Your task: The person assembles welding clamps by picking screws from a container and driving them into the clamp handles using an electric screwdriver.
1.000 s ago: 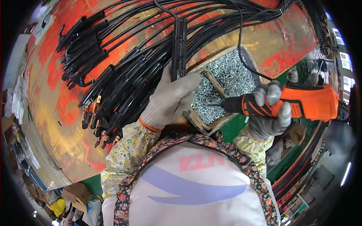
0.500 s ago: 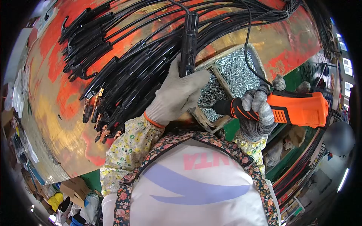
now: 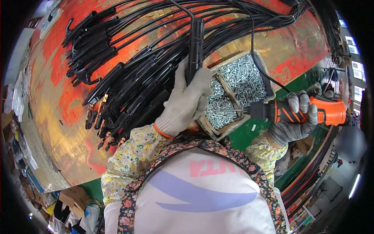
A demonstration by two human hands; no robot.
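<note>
My left hand (image 3: 181,99), in a pale knit glove, is wrapped round a black electrode holder (image 3: 196,45); its cable leaves from the top end and its lower end is hidden by the fingers. In my right hand (image 3: 294,126), gloved in striped grey, is an orange and black electric screwdriver (image 3: 330,111). Its thin bit (image 3: 230,110) points left, over the screw box and close to my left fingers. Small silver screws (image 3: 243,76) fill the wooden box (image 3: 269,64), which a wooden divider (image 3: 229,91) splits in two.
Many black electrode holders (image 3: 136,87) lie in a heap on the left of the red-stained table (image 3: 58,117). Copper ends (image 3: 103,103) stick out at their lower side, and black cables (image 3: 233,35) run to the upper right. The screwdriver's cord (image 3: 253,43) crosses the box.
The screwdriver has moved right and turned more level, bringing its bit into plain view over the screws. My left hand and the holder have shifted slightly down.
</note>
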